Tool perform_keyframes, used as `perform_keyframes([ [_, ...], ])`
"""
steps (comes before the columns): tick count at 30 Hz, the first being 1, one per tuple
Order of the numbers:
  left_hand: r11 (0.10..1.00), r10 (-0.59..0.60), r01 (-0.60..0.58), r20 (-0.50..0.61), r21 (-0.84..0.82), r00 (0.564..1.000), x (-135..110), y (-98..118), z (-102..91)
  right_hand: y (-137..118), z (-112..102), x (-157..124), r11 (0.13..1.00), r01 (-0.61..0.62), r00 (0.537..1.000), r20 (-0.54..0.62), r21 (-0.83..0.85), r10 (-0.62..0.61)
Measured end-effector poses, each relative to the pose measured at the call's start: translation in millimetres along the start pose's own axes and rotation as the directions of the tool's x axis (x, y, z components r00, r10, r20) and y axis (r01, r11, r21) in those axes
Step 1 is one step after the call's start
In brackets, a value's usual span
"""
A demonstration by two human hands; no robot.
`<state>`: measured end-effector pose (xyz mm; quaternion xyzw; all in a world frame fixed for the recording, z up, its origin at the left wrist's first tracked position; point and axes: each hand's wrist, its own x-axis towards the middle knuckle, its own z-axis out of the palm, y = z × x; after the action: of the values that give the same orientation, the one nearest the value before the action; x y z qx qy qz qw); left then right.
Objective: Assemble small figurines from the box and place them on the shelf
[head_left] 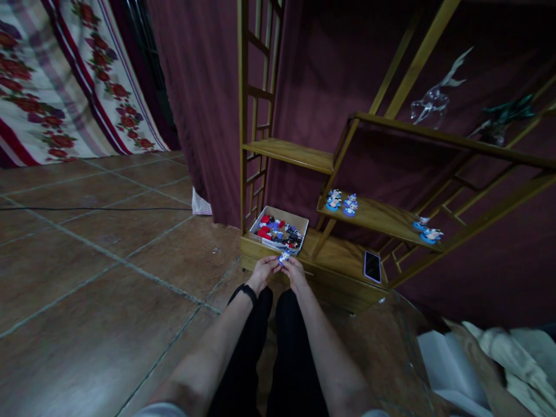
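Note:
Between my two hands is a small purple-and-white figurine [284, 257], held just in front of the shelf unit. The fingertips of my left hand [264, 272] pinch it from the left side, and those of my right hand [296, 273] grip it from the right. Right behind it stands a shallow cardboard box [299, 222] with several red, purple and black figurines in it. On the middle shelf [377, 219], blue-based figurines [333, 200] and purple figurines [350, 205] stand at the left end, with more blue-based figurines [430, 233] at the right end.
A phone [372, 266] lies on the bottom shelf. Higher up stand a clear glass animal ornament [431, 105] and a dark green ornament [499, 121]. A white box [452, 365] and pale cloth [499, 353] lie at the lower right. A black cable [95, 208] crosses the tiled floor.

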<state>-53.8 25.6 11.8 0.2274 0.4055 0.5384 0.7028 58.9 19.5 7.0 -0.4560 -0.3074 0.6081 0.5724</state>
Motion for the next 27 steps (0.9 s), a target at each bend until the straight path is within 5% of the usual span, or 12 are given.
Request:
perform_keyframes([
  [27,0.996,-0.011,0.01,0.012,0.088,1.0,0.6,2.7,-1.1,-3.3,3.8,-2.7,0.998,-0.055,0.998,-0.009,0.019,0.055],
])
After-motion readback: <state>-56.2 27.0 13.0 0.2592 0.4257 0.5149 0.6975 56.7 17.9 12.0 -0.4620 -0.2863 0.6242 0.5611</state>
